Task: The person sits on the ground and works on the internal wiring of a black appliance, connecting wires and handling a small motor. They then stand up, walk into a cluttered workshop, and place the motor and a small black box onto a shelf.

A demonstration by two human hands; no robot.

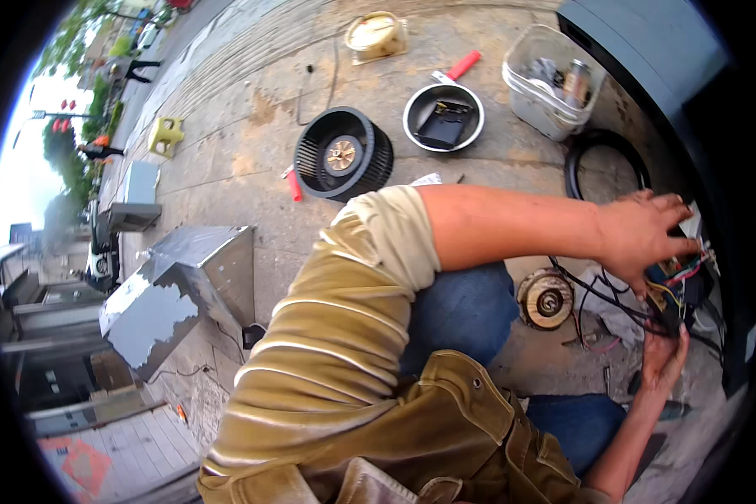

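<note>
My left hand (644, 239) reaches across with its fingers spread over a small assembly of coloured wires (670, 273) beside a large dark panel (743, 286). Below it, my right hand (664, 357) is palm up, its fingers around black cables (647, 319) that run into that assembly. Exactly what lies under the right fingertips is partly hidden. Close to the cables are a round, brownish motor-like disc (547, 299) and a pale cloth (609, 309). A black hose ring (573, 172) lies past my left forearm.
A black blower wheel (370, 168) and a bowl (407, 126) holding a black box (443, 126) stand ahead, near red-handled tools (464, 65). A white bucket (553, 122) is far right. Leftward are a peeling metal housing (227, 260), a yellow stool (166, 134) and distant people (101, 152).
</note>
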